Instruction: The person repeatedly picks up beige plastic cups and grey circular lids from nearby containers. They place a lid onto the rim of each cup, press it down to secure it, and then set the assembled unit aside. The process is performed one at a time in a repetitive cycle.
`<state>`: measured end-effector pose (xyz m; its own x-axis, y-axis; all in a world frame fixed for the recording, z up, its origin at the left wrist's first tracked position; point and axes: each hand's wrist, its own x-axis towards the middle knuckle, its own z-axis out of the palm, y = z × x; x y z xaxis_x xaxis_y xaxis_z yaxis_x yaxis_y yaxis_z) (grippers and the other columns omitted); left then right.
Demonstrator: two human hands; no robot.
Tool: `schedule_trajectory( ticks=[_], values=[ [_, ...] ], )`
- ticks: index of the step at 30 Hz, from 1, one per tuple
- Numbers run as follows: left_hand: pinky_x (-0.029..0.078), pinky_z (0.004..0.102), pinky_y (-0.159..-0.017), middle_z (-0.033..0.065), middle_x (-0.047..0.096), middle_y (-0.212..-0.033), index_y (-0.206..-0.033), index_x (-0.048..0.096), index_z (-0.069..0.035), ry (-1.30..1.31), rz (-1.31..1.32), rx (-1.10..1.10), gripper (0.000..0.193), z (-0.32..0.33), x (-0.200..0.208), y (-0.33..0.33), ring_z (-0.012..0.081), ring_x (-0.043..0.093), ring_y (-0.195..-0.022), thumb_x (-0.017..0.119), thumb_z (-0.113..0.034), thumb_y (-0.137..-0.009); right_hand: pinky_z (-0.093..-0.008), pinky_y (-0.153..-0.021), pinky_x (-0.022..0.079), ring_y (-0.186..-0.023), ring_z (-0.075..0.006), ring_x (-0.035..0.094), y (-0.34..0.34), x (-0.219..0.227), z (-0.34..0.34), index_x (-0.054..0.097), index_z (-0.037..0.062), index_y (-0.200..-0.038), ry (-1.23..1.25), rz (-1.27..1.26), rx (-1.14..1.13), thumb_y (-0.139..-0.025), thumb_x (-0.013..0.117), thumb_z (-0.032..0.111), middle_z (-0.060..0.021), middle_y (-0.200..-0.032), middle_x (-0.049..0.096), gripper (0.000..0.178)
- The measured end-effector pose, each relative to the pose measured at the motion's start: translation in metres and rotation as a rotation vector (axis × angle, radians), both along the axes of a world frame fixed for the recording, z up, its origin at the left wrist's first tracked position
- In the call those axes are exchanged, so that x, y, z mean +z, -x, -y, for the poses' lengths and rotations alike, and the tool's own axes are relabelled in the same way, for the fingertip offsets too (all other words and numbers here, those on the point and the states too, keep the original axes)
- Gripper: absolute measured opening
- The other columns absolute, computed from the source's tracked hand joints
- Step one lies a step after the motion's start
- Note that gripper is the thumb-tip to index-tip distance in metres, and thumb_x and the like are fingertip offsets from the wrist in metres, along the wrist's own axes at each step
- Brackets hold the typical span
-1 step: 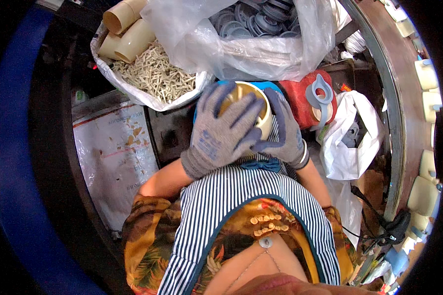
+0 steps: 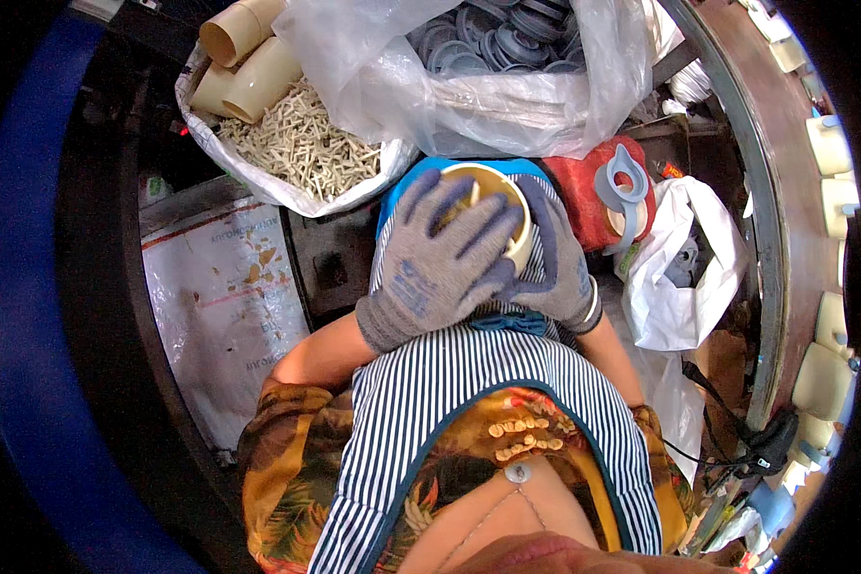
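Note:
A cream plastic cylinder [image 2: 522, 232] with a round mouth stands at my lap, its rim facing up. My left hand [image 2: 445, 244], in a grey knit glove, lies across the cylinder's left side and mouth, with its fingers bent over the opening. My right hand [image 2: 557, 251], gloved alike, wraps the right side, its thumb near the left thumb below the rim. A small pale piece [image 2: 474, 194] shows inside between the left fingers. The fingertips and most of the cylinder's wall are hidden.
Ahead left, a white sack [image 2: 301, 203] holds small pale sticks [image 2: 301, 139] and cream tubes [image 2: 263, 81]. Grey round parts [image 2: 517, 43] fill a clear plastic bag [image 2: 536, 115]. A grey-blue ringed part [image 2: 624, 187] rests on red cloth [image 2: 584, 177], beside a white bag [image 2: 674, 311]. Cream pieces [image 2: 821, 383] line the right bench.
My left hand has shifted slightly to the right and toward me over the cylinder's mouth. My right hand keeps nearly the same place.

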<state>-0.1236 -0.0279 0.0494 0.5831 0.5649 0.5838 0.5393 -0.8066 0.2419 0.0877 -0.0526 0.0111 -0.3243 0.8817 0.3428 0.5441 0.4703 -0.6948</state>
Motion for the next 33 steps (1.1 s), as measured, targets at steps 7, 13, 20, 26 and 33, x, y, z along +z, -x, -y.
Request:
schedule_trajectory(
  ticks=[7,13,20,26,33],
  values=[
    [0.045,0.0453,-0.086,0.0127,0.058,-0.101,-0.103,0.065,-0.008,0.123,-0.301,-0.256,0.039,0.002,0.004,-0.004,0.0290,0.057,-0.091,0.060,-0.040,-0.081,-0.0444,-0.117,0.023,-0.137,-0.0380,0.036,0.004,-0.024,0.022,0.027,-0.0032,-0.146,0.225,-0.219,0.014,-0.054,0.091,0.042,-0.0236,-0.147,0.035,0.121],
    [0.045,0.0464,-0.086,0.0166,0.057,-0.103,-0.107,0.061,-0.006,0.214,0.222,-0.162,0.044,-0.023,0.016,0.020,0.0353,0.057,-0.096,0.072,-0.036,-0.077,-0.0424,-0.110,0.036,-0.129,-0.0331,0.048,0.016,-0.002,0.009,0.029,-0.0051,-0.145,0.292,-0.330,0.006,-0.055,0.093,0.042,-0.0224,-0.140,0.045,0.120],
    [0.043,0.0425,-0.091,0.0108,0.065,-0.112,-0.114,0.064,-0.009,0.062,-0.130,0.660,0.026,-0.132,-0.005,0.134,0.0257,0.060,-0.104,0.060,-0.020,-0.090,-0.0403,-0.111,0.034,-0.131,-0.0271,0.045,0.007,-0.005,-0.005,0.025,-0.0042,-0.147,0.397,-0.660,0.105,-0.054,0.095,0.041,-0.0166,-0.141,0.045,0.125],
    [0.035,0.0355,-0.110,0.0122,0.056,-0.134,-0.135,0.051,0.000,1.251,0.907,-0.475,0.049,-0.073,-0.024,0.022,0.0216,0.051,-0.125,0.048,-0.034,-0.099,-0.0413,-0.113,0.032,-0.134,-0.0258,0.042,-0.012,-0.029,-0.034,0.033,0.0021,-0.147,0.560,-0.702,0.348,-0.062,0.090,0.030,-0.0141,-0.146,0.042,0.106],
    [0.042,0.0381,-0.104,0.0156,0.057,-0.130,-0.134,0.048,0.002,1.557,1.122,-0.380,0.048,-0.062,-0.071,0.022,0.0249,0.055,-0.119,0.040,-0.034,-0.103,-0.0457,-0.086,0.048,-0.101,-0.0356,0.059,-0.127,-0.042,-0.003,0.049,0.0054,-0.134,-0.220,0.520,-0.923,-0.074,0.079,0.043,-0.0204,-0.118,0.060,0.077]
  ],
)
